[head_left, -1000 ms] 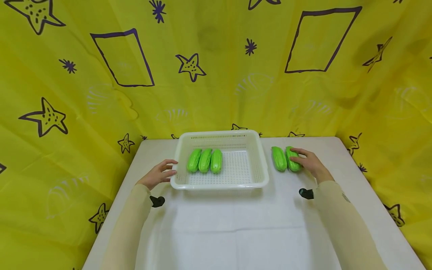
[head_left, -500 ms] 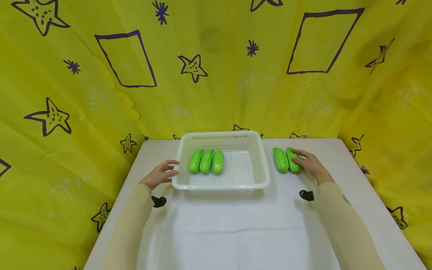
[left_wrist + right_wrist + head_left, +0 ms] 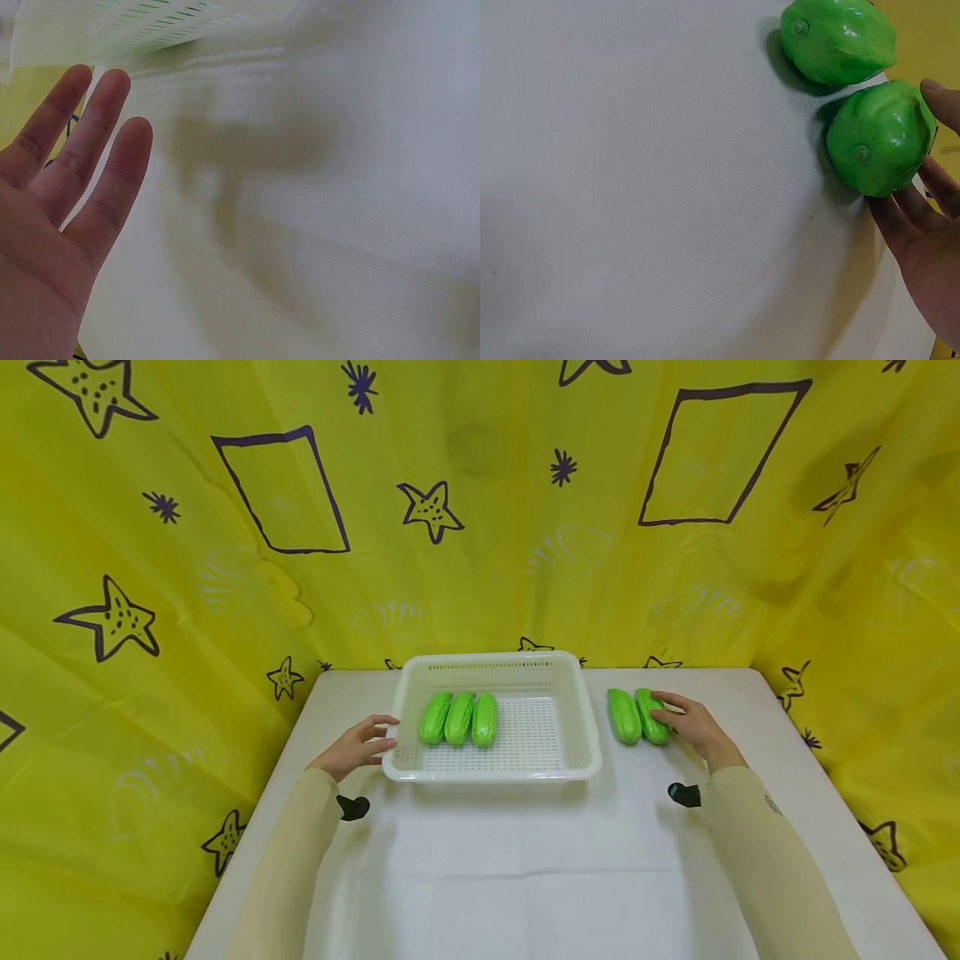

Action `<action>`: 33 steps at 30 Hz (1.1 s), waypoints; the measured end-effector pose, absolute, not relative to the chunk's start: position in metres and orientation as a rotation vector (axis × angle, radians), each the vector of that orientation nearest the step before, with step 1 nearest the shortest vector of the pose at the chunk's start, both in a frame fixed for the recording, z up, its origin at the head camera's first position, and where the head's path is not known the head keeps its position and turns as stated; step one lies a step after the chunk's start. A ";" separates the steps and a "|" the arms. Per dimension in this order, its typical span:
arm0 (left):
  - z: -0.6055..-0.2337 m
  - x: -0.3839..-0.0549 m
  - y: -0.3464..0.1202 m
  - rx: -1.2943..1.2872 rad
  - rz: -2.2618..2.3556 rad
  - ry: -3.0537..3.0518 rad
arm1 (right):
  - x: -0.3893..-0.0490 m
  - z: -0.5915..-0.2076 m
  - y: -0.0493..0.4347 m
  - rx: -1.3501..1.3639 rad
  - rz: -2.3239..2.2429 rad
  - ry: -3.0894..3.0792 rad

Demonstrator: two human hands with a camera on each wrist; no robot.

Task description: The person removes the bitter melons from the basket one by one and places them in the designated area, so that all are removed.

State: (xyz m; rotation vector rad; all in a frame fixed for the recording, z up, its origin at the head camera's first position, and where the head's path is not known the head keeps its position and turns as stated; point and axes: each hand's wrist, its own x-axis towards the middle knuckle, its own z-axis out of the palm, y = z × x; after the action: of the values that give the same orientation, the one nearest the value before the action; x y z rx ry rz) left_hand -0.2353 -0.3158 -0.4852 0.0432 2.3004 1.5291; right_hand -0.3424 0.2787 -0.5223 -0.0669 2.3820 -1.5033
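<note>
Left hand (image 3: 352,750) released, fingers extended at left rim of white basket (image 3: 487,775), three green gourds (image 3: 459,720) inside, right hand (image 3: 696,727) grasping outer gourd (image 3: 649,722) on bench (image 3: 480,843), inner gourd (image 3: 624,717) just beside.

Right grip (image 3: 934,255) holding green gourd (image 3: 877,139), second gourd (image 3: 838,41) just beside

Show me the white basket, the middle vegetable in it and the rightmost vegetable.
White basket (image 3: 487,775): head view, front rim.
Middle vegetable (image 3: 459,721): head view, middle of its body.
Rightmost vegetable (image 3: 879,139): right wrist view, rounded end.
</note>
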 end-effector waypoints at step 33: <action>-0.474 -0.229 -0.310 0.045 1.562 2.285 | -0.350 -0.473 0.248 -0.129 -1.416 2.724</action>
State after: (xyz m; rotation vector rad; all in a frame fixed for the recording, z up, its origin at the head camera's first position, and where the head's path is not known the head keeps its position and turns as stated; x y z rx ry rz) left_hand -0.2290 -0.3095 -0.4741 0.0453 2.2845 1.5616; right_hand -0.3501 0.2483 -0.4727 -0.1289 2.7245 -1.4158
